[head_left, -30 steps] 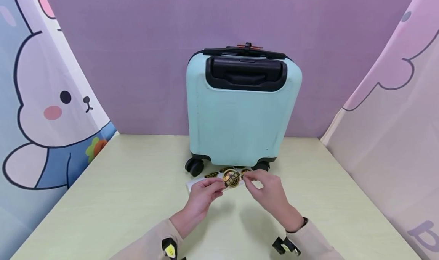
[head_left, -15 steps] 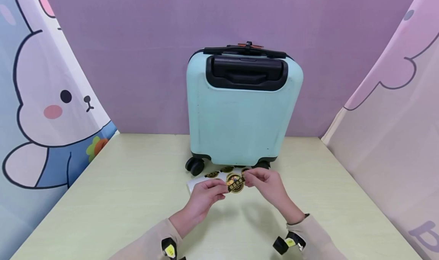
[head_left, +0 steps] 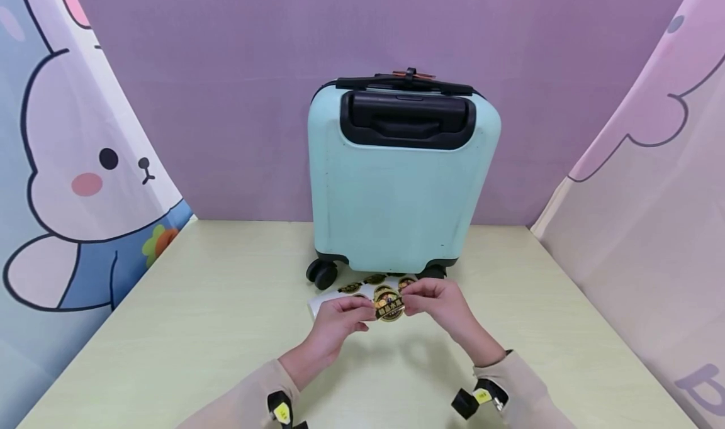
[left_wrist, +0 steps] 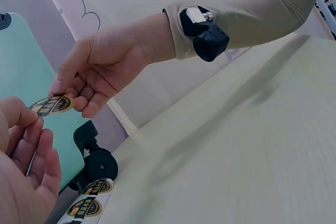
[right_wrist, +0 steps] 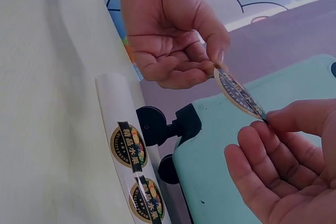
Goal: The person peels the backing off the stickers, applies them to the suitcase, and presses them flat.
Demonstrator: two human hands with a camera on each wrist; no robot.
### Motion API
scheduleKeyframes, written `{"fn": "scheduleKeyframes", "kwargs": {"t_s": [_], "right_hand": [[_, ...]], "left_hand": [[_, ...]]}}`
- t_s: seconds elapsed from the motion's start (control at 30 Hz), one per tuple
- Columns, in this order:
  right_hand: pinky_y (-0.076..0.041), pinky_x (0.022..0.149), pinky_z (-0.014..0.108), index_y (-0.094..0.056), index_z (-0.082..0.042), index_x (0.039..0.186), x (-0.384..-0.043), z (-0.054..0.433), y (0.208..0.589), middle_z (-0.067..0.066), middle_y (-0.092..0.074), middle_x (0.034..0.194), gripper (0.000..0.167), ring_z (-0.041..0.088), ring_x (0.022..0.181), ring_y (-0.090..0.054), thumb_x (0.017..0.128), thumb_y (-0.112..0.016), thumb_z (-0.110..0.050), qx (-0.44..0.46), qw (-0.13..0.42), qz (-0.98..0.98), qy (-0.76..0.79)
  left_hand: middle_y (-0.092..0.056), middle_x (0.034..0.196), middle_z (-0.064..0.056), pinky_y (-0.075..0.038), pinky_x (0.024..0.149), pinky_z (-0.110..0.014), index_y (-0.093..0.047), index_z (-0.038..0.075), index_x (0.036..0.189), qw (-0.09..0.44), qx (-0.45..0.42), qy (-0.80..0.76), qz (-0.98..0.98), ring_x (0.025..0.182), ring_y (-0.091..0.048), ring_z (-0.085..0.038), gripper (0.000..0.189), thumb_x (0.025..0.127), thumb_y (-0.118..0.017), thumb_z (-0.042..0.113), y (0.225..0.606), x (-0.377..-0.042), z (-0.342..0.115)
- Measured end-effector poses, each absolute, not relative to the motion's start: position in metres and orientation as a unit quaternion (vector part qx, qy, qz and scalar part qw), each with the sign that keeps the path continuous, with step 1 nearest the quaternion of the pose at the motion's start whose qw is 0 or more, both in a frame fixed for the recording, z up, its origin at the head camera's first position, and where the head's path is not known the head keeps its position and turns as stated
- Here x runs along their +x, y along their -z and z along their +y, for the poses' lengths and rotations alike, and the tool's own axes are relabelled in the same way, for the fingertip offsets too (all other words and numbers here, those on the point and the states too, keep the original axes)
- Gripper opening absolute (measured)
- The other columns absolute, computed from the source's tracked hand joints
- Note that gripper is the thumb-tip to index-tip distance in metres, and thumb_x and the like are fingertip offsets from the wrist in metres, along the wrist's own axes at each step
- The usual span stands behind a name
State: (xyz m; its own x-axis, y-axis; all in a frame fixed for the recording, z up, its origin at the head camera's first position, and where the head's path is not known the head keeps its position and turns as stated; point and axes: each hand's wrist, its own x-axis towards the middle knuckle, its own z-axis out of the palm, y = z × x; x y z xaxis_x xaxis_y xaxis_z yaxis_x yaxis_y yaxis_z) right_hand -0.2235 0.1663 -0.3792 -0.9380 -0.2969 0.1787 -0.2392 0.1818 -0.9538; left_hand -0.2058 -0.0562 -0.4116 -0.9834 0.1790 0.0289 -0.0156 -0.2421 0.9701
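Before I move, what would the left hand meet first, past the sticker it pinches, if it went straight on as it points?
Most likely the right hand, which pinches the opposite edge of the sticker. Exact depth is unclear, but both wrist views show it facing the left hand.

Place reads as a small staged recording booth; home or studio building, cannot tell. Pale wood-look tabletop (head_left: 170,341) runs back to a plain purple backdrop (head_left: 238,121), with rabbit-print cloth (head_left: 68,146) hanging left and pink-and-white printed cloth (head_left: 640,228) right. Black wrist cameras (left_wrist: 211,43), worn as a pair, fit a filming setup.
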Motion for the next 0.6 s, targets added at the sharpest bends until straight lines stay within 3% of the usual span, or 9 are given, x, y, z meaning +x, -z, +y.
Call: {"fn": "scheduleKeyframes", "kwargs": {"t_s": [0.23,0.5,0.6], "right_hand": [[-0.060,0.074,0.031,-0.071,0.010,0.100,-0.223,0.164,0.373,0.013,-0.073,0.083,0.017,0.016,0.073,-0.071,0.090,-0.071,-0.004,-0.181,0.010,0.788,0.588],[-0.059,0.073,0.028,-0.072,0.008,0.098,-0.226,0.158,0.367,0.015,-0.073,0.083,0.014,0.016,0.072,-0.071,0.090,-0.072,-0.003,-0.182,-0.023,0.794,0.580],[-0.059,0.073,0.028,-0.073,0.007,0.097,-0.228,0.156,0.364,0.015,-0.073,0.084,0.013,0.015,0.073,-0.071,0.090,-0.072,-0.003,-0.175,-0.040,0.792,0.583]], "left_hand": [[-0.073,0.085,-0.008,-0.057,0.069,-0.026,-0.070,-0.012,0.102,0.027,0.074,-0.752,0.654,0.077,-0.070,-0.012,0.020,0.088,-0.070,0.002,0.414,-0.213,-0.057],[-0.073,0.081,-0.012,-0.061,0.070,-0.034,-0.072,-0.010,0.100,-0.013,0.066,-0.741,0.668,0.072,-0.070,-0.016,0.016,0.087,-0.071,-0.001,0.403,-0.224,-0.059],[-0.073,0.081,-0.012,-0.060,0.066,-0.031,-0.073,-0.010,0.098,-0.034,0.074,-0.738,0.670,0.071,-0.070,-0.017,0.013,0.086,-0.071,-0.003,0.397,-0.231,-0.059]]}}
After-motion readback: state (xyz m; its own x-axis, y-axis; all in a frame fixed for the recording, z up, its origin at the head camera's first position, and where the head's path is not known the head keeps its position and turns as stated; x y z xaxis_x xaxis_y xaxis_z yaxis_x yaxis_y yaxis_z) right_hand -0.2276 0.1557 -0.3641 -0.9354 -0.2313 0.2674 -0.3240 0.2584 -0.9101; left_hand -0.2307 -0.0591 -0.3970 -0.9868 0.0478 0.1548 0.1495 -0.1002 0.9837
